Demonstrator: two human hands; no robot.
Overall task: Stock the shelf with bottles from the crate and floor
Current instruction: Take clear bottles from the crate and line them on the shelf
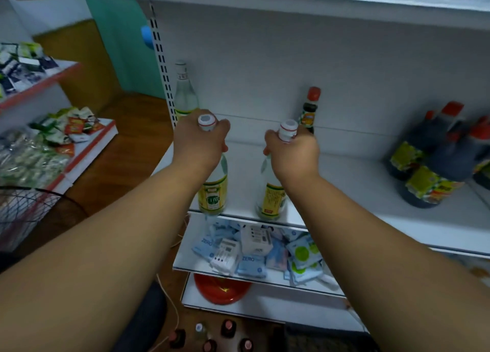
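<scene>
White shelf [344, 181] holds bottles beside wooden floor [127, 150].

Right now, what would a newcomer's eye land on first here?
Two bare hands, the left hand and right hand, each gripping a clear bottle by its neck at the white shelf's front edge. Next, the dark sauce jugs clustered at the shelf's right.

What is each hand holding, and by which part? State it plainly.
The left hand grips a clear bottle by its neck, just under the cap. The right hand grips a second clear bottle the same way.
</scene>
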